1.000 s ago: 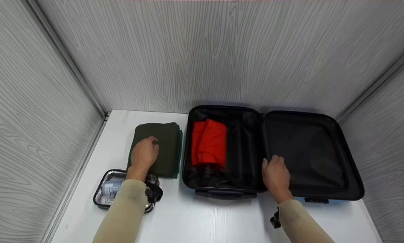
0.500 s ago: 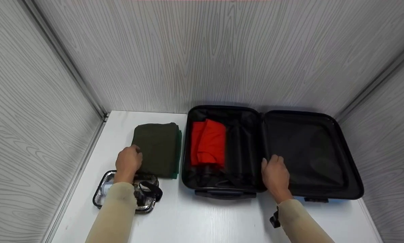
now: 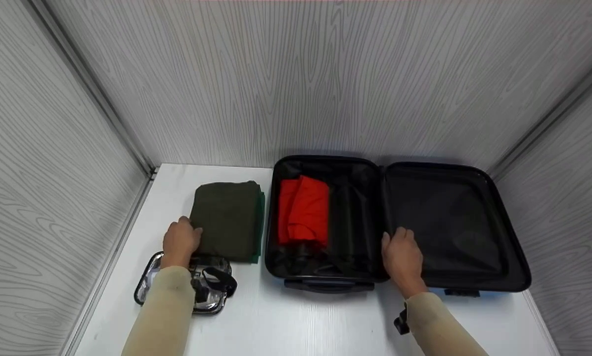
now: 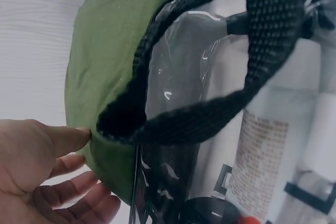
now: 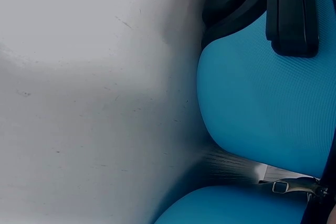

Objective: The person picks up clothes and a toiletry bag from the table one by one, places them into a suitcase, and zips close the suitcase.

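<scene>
In the head view my left hand [image 3: 181, 242] is at the left edge of a stack of folded clothes, an olive-green garment [image 3: 226, 217] on top and a brighter green one [image 3: 259, 227] showing along the right side. The left wrist view has my thumb [image 4: 73, 139] touching the olive cloth [image 4: 102, 61], with relaxed fingers beside its edge. My right hand [image 3: 403, 254] holds the inner rim of an opened suitcase [image 3: 325, 280], where its two halves meet. A folded red garment [image 3: 308, 210] lies in the left half.
Below the left forearm, a clear toiletry bag [image 3: 211, 310] with a black strap [image 3: 220, 281] holds bottles [image 4: 268, 145]. The right half [image 3: 454, 227] of the suitcase lies flat. Its outer shell [image 5: 262, 93] is blue. Grey wood-grain walls [image 3: 296, 84] surround the white table [image 3: 296, 326].
My left hand has moved left and slightly down, off the top of the olive garment to its left edge. The right hand has stayed at the suitcase rim.
</scene>
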Action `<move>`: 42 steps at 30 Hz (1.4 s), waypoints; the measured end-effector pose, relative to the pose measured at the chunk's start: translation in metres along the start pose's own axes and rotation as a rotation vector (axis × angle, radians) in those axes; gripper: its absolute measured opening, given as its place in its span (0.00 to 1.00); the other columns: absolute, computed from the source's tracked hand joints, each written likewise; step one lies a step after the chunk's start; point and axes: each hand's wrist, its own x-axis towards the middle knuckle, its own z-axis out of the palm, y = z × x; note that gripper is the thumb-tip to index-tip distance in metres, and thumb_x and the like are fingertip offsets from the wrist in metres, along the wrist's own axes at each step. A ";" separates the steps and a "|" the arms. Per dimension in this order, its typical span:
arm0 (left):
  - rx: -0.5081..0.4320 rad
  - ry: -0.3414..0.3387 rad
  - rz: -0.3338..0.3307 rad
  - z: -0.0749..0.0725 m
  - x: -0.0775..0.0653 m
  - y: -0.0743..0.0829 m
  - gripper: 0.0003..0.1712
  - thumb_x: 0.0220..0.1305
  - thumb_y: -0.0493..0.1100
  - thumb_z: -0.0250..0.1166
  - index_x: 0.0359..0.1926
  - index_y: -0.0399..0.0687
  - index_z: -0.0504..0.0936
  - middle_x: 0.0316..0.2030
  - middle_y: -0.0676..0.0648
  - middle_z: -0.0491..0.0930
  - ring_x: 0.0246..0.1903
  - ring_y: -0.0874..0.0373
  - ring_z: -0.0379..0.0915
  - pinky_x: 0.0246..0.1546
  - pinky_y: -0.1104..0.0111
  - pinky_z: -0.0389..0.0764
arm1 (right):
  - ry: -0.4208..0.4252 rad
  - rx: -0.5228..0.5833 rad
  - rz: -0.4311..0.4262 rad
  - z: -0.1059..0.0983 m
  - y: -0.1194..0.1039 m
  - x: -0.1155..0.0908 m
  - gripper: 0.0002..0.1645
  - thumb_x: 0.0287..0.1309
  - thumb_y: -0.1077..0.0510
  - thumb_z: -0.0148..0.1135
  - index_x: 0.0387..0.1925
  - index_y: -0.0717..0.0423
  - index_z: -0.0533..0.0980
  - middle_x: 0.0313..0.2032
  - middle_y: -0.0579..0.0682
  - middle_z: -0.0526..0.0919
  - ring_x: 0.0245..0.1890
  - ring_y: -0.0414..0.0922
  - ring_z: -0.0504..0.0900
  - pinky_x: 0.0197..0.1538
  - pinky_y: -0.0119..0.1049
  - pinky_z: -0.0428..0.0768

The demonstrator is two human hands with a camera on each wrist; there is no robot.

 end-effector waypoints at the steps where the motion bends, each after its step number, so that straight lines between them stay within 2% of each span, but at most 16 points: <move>1: -0.002 -0.011 -0.010 0.000 0.000 -0.001 0.30 0.79 0.44 0.57 0.63 0.16 0.70 0.54 0.18 0.75 0.56 0.24 0.75 0.58 0.38 0.76 | 0.013 -0.009 -0.009 0.001 0.000 0.000 0.20 0.77 0.55 0.60 0.40 0.74 0.74 0.30 0.66 0.75 0.19 0.58 0.76 0.23 0.55 0.80; 5: -0.006 -0.055 -0.052 -0.003 0.000 -0.001 0.31 0.80 0.46 0.56 0.60 0.14 0.70 0.53 0.17 0.77 0.54 0.24 0.77 0.56 0.39 0.78 | 0.046 -0.020 -0.026 0.003 -0.001 0.000 0.20 0.76 0.56 0.62 0.38 0.73 0.74 0.28 0.65 0.74 0.18 0.58 0.75 0.21 0.54 0.79; 10: -0.041 -0.090 -0.101 -0.006 -0.001 0.004 0.27 0.80 0.45 0.55 0.58 0.18 0.74 0.51 0.21 0.80 0.50 0.30 0.80 0.51 0.43 0.80 | 0.034 -0.012 -0.010 0.003 -0.001 -0.001 0.20 0.76 0.55 0.61 0.37 0.73 0.74 0.29 0.65 0.74 0.19 0.59 0.76 0.22 0.55 0.80; 15: -0.116 -0.125 -0.113 -0.015 0.002 0.018 0.31 0.79 0.46 0.52 0.66 0.17 0.70 0.60 0.20 0.75 0.58 0.28 0.76 0.58 0.42 0.78 | 0.026 -0.010 0.002 0.001 0.000 -0.001 0.20 0.76 0.55 0.61 0.38 0.73 0.74 0.30 0.66 0.74 0.19 0.60 0.76 0.23 0.56 0.80; 17: -0.140 -0.129 -0.108 -0.020 0.005 0.024 0.33 0.80 0.47 0.51 0.66 0.18 0.69 0.61 0.20 0.74 0.59 0.28 0.75 0.59 0.43 0.77 | 0.029 -0.012 0.004 0.000 0.000 -0.001 0.20 0.76 0.55 0.61 0.39 0.73 0.74 0.30 0.66 0.74 0.20 0.60 0.76 0.23 0.56 0.80; 19: -0.159 -0.132 -0.109 -0.023 0.008 0.028 0.32 0.80 0.49 0.51 0.63 0.20 0.72 0.59 0.21 0.75 0.57 0.30 0.75 0.57 0.44 0.77 | 0.031 -0.013 0.005 0.000 0.001 -0.001 0.20 0.76 0.55 0.61 0.39 0.73 0.74 0.30 0.66 0.74 0.20 0.60 0.76 0.23 0.57 0.80; 24: -0.146 -0.118 -0.095 -0.028 0.011 0.030 0.30 0.81 0.50 0.51 0.58 0.21 0.77 0.53 0.24 0.79 0.49 0.36 0.77 0.51 0.46 0.79 | 0.022 -0.010 0.011 0.000 0.001 -0.002 0.20 0.76 0.54 0.60 0.39 0.73 0.74 0.30 0.66 0.75 0.20 0.60 0.76 0.24 0.56 0.80; 26: -0.141 -0.097 -0.090 -0.027 0.012 0.028 0.27 0.80 0.49 0.54 0.53 0.22 0.79 0.48 0.26 0.81 0.44 0.38 0.78 0.47 0.48 0.79 | 0.021 -0.009 0.014 0.001 0.001 -0.003 0.21 0.76 0.54 0.61 0.39 0.73 0.74 0.30 0.66 0.74 0.20 0.59 0.76 0.23 0.56 0.79; 27: -0.143 -0.084 -0.092 -0.027 0.012 0.027 0.25 0.79 0.48 0.55 0.47 0.24 0.80 0.42 0.28 0.81 0.41 0.40 0.77 0.45 0.49 0.79 | 0.024 -0.012 0.012 0.001 0.001 -0.003 0.21 0.76 0.54 0.61 0.39 0.73 0.74 0.30 0.66 0.75 0.19 0.59 0.76 0.23 0.56 0.79; 30: -0.169 -0.038 -0.103 -0.026 0.012 0.023 0.22 0.75 0.46 0.59 0.45 0.24 0.80 0.43 0.27 0.81 0.46 0.35 0.76 0.48 0.46 0.79 | 0.025 -0.024 0.007 0.001 0.000 -0.002 0.21 0.76 0.54 0.61 0.40 0.74 0.74 0.31 0.66 0.75 0.19 0.60 0.77 0.23 0.56 0.80; 32: -0.194 -0.030 -0.128 -0.026 0.012 0.019 0.26 0.73 0.45 0.60 0.52 0.20 0.78 0.50 0.24 0.79 0.54 0.29 0.74 0.55 0.43 0.78 | 0.006 -0.025 0.014 0.000 0.000 -0.002 0.22 0.77 0.54 0.60 0.41 0.74 0.74 0.32 0.67 0.76 0.21 0.60 0.78 0.24 0.56 0.81; 34: -0.217 -0.050 -0.156 -0.026 0.011 0.017 0.33 0.72 0.45 0.60 0.63 0.16 0.73 0.61 0.20 0.74 0.63 0.24 0.68 0.63 0.40 0.75 | -0.020 -0.019 0.029 -0.001 -0.001 -0.002 0.22 0.78 0.53 0.58 0.43 0.75 0.74 0.33 0.68 0.76 0.22 0.61 0.79 0.26 0.57 0.82; 39: -0.319 -0.170 -0.221 -0.026 0.010 0.014 0.39 0.71 0.44 0.59 0.68 0.11 0.63 0.65 0.18 0.68 0.66 0.26 0.68 0.68 0.42 0.72 | -0.055 -0.003 0.052 -0.003 -0.001 -0.002 0.23 0.79 0.53 0.56 0.45 0.75 0.74 0.35 0.68 0.76 0.24 0.62 0.79 0.28 0.58 0.82; 42: -0.430 -0.272 -0.247 -0.026 0.012 0.017 0.44 0.72 0.44 0.56 0.74 0.13 0.53 0.71 0.19 0.60 0.71 0.29 0.62 0.73 0.43 0.66 | -0.058 -0.004 0.051 -0.004 -0.001 -0.002 0.23 0.79 0.52 0.56 0.44 0.74 0.74 0.35 0.68 0.76 0.24 0.61 0.79 0.28 0.58 0.81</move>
